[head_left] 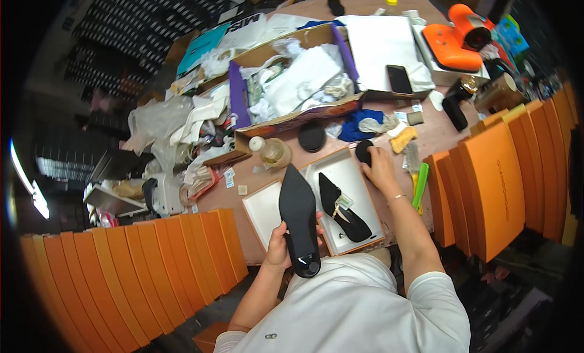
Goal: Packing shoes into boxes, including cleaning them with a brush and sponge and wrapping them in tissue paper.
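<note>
A brown desk point(426, 140) fills the middle of the view, its far edge crowded with an open cardboard box point(292, 85) of crumpled white paper and a flat white box point(380, 45). Rows of orange boxes point(134, 274) stand on edge off the desk's near left corner, and more orange boxes point(517, 170) line its right edge. The floor point(79, 109) to the left is dark. A bright strip light point(24, 179) glows at far left.

A cluttered brown table point(438, 134) carries an open shoebox point(356, 182), its lid point(261, 207) and a round tin point(312, 137).
</note>
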Demonstrator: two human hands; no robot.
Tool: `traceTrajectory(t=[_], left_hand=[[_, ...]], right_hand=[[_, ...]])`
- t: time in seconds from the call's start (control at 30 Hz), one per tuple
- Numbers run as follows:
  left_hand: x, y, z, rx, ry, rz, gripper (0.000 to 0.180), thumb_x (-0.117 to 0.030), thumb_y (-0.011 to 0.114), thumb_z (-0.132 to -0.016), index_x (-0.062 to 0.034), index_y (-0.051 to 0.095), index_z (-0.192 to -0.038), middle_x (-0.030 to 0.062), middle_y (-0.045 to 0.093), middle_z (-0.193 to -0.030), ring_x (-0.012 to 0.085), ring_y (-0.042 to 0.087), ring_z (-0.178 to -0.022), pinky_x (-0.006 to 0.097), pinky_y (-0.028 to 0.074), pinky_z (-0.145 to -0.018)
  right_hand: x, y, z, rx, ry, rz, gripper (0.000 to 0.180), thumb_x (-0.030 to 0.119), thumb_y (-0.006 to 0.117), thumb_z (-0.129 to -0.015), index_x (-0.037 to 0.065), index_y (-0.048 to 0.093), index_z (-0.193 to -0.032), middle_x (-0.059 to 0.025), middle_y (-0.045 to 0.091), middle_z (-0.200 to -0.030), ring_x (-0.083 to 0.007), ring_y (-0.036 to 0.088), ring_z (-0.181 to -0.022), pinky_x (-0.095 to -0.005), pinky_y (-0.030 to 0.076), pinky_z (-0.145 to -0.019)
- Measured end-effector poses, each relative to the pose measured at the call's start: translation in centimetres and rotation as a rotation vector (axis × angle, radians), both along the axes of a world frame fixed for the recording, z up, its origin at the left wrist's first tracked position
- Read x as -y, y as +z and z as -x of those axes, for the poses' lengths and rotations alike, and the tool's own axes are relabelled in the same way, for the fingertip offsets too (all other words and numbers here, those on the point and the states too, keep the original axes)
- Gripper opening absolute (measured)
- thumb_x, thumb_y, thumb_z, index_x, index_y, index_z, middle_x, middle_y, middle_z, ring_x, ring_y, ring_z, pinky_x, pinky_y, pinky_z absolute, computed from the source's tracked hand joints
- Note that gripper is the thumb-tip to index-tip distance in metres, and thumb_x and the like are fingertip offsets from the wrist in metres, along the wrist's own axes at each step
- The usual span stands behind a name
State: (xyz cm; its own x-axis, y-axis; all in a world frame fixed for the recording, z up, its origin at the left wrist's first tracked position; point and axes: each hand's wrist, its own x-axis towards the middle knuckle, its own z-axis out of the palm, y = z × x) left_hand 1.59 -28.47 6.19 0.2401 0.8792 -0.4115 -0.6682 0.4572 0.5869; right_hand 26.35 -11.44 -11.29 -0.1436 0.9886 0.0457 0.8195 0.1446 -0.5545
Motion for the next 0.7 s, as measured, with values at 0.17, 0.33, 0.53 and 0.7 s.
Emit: traceTrajectory(t=[0.17,0.33,0.53,0.7], left_hand=[[0.2,-2.3,1.7,0.143,0.016,-0.105,0.086,-0.07,0.036,-0.089,0.0014,0.039,-0.137,0.0225,0.051,-0.126,0.0296,0.06,-0.104,0.041,0.053,-0.086],[1.0,-3.9,1.9,0.221,0.04,-0.028,0.093,-0.077,0.028,-0.085,0.0016,0.044,-0.131,0.0178,0.055,-0.115,0.0228,0.061,-0.092,0.037,0.053,-0.08],[1.4,-3.5,3.1,0.165,0.125,0.11,0.088,-0.074,0.018,-0.089,-0.0007,0.049,-0.125,0.0114,0.06,-0.102,0.0181,0.061,-0.084,0.032,0.053,-0.077],[1.1,-2.4,3.7,0.138,0.37,0.321,0.089,-0.077,0.02,-0.087,-0.0016,0.05,-0.124,0.0121,0.061,-0.101,0.021,0.062,-0.088,0.034,0.054,-0.076]], right_hand=[[-0.9,4.4,0.6,-0.289,0.107,-0.147,0.047,0.008,0.059,-0.076,0.001,0.051,-0.122,-0.0231,0.048,-0.126,-0.0416,0.049,-0.116,-0.0443,0.04,-0.1],[-7.5,7.7,8.3,-0.135,0.511,-0.272,0.043,0.021,0.066,-0.082,0.01,0.057,-0.122,-0.0179,0.054,-0.119,-0.0351,0.056,-0.103,-0.0434,0.048,-0.086],[-11.0,4.1,12.5,0.172,0.597,-0.144,0.036,0.023,0.066,-0.081,0.015,0.063,-0.116,-0.0118,0.059,-0.109,-0.0319,0.059,-0.098,-0.0438,0.05,-0.081],[2.1,16.4,11.9,-0.484,0.958,0.205,0.043,0.014,0.07,-0.077,0.012,0.062,-0.12,-0.0113,0.058,-0.106,-0.0309,0.059,-0.097,-0.0405,0.049,-0.086]])
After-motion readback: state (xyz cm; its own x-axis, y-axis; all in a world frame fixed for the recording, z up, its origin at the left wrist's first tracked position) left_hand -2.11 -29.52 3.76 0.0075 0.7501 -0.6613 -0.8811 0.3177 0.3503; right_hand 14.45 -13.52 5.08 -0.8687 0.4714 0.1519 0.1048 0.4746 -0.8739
